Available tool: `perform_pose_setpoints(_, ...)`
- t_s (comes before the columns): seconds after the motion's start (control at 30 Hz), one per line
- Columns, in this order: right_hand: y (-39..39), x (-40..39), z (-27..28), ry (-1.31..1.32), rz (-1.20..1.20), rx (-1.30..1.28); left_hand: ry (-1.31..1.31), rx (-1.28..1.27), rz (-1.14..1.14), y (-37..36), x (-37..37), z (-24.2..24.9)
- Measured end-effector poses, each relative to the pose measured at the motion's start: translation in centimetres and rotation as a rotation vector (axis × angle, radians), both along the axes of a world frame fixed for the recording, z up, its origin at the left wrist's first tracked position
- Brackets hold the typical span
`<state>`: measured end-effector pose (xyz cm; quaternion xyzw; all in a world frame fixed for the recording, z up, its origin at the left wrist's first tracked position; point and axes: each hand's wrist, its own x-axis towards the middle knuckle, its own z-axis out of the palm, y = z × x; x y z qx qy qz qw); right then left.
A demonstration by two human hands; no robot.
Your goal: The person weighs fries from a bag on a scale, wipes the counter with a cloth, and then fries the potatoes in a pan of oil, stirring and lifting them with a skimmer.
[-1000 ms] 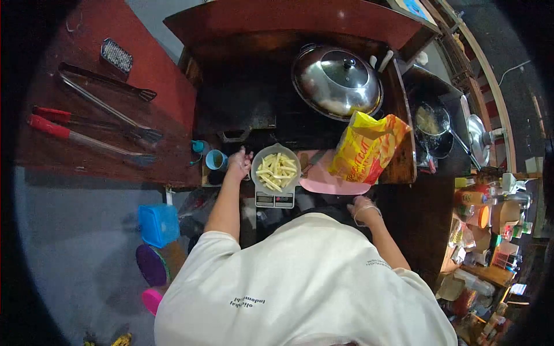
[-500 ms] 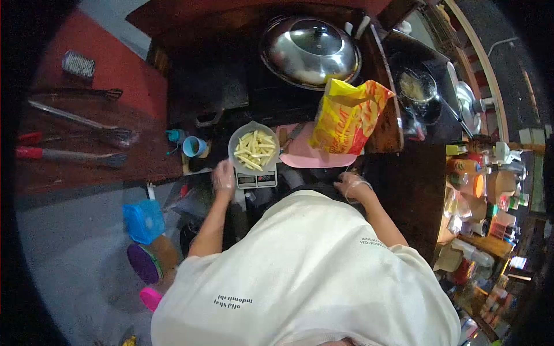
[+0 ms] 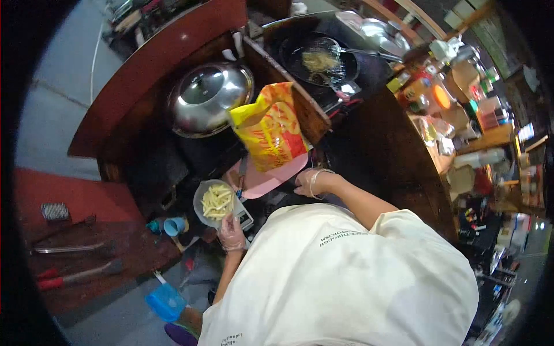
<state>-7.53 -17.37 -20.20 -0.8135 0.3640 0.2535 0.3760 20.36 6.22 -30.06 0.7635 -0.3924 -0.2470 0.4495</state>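
Note:
My left hand (image 3: 232, 233), in a clear glove, has its fingers closed at the near rim of a white bowl (image 3: 199, 214) of pale cut fries (image 3: 217, 202). Under the bowl is a kitchen scale (image 3: 243, 219). My right hand (image 3: 310, 183), also gloved, is curled beside the lower right edge of a pink board (image 3: 271, 183); anything in its fingers is hidden. On the board stands an open yellow and red bag (image 3: 271, 130). A knife (image 3: 242, 173) lies at the board's left part, between the bag and the bowl.
A large pan with a domed metal lid (image 3: 210, 95) sits behind the bag. Beyond a wooden divider (image 3: 288, 81), a black wok (image 3: 320, 60) holds a strainer with food. Blue cup (image 3: 175, 226) at left, tongs (image 3: 86, 274) farther left, jars and packets (image 3: 427, 95) at right.
The view has turned and shifted toward the right side. My left hand has moved from beside the scale to the bowl's near rim. My right hand is still by the pink board.

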Motion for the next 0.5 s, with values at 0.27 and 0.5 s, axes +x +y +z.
perform_pose_setpoints(0.27, -11.1, -14.8, -1.2, -0.147, 0.477, -0.041, -0.339, -0.287, -0.313, -16.3, -7.4, 12.1)
perform_pose_setpoints(0.5, -26.0, -26.5, 13.4, 0.037, -0.613, -0.786, -0.598, -0.190, -0.681, -28.9, -22.3, 17.7)
